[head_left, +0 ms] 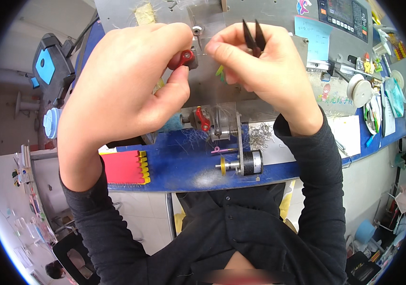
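Head view: looking down on a red lever (182, 59), sitting high on the grey metal plate (207, 85) of a machine, level with the knuckles and straight ahead of the chest. Pinching it between thumb and forefinger of the left hand (127, 80), fingers curled tight around it, the lever's long axis running roughly left to right, slightly tipped up toward the plate's shiny bolt (197, 30). Lying just right of the lever, almost touching: the right hand (255, 61), closed around small black snips (253, 34) with both points poking upward past the fingers, blades close together. Also nipping something thin and green-yellow (220, 72) at the fingertips, probably a bit of wire or sleeve, too small to tell. So the left hand being the one on the lever, the right hand being nearer the bolt and the gap beside it. Below both hands, a second red lever (202, 118) on a clear bracket, then a small black motor (250, 163) at the blue bench (174, 171) edge, with a red and yellow block (126, 167) off to the left.
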### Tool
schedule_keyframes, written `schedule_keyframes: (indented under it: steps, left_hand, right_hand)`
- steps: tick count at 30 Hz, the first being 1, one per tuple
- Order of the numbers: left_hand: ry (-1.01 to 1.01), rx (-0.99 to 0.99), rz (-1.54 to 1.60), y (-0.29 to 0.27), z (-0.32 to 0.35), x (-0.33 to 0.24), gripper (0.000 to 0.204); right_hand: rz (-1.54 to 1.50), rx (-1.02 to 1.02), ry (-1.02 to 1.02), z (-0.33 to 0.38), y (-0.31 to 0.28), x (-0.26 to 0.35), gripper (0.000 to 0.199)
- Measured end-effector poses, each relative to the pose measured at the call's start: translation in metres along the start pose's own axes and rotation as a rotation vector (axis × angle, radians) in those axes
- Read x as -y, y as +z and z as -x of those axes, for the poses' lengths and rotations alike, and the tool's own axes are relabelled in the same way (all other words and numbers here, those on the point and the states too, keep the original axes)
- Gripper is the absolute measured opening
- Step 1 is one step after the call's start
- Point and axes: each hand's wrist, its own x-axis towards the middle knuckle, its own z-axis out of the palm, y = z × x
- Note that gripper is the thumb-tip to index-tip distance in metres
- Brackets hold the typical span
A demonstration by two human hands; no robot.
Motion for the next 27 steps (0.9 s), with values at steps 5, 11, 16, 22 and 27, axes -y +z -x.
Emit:
schedule_keyframes:
  steps: [5, 11, 16, 22, 27]
  left_hand:
    - [-0.209, -0.114, 0.013, 0.006, 0.011, -0.017, 0.014]
    - [-0.458, -0.357, 0.017, 0.015, 0.016, -0.053, 0.021]
    - [-0.586, -0.411, 0.161, 0.016, 0.021, -0.068, 0.024]
    - [-0.716, -0.245, 0.792, 0.029, 0.020, -0.070, 0.015]
    - [-0.340, -0.347, 0.062, 0.043, 0.027, -0.073, 0.007]
  right_hand:
    - [-0.001, -0.067, -0.051, 0.005, -0.002, 0.002, 0.025]
    - [0.024, 0.032, 0.001, -0.001, 0.010, -0.004, 0.031]
    - [-0.103, -0.110, -0.002, 0.010, -0.001, 0.010, 0.016]
    - [-0.025, 0.191, -0.018, 0.066, -0.003, 0.032, 0.009]
    - [0.050, 0.012, -0.015, 0.059, -0.003, 0.025, 0.023]
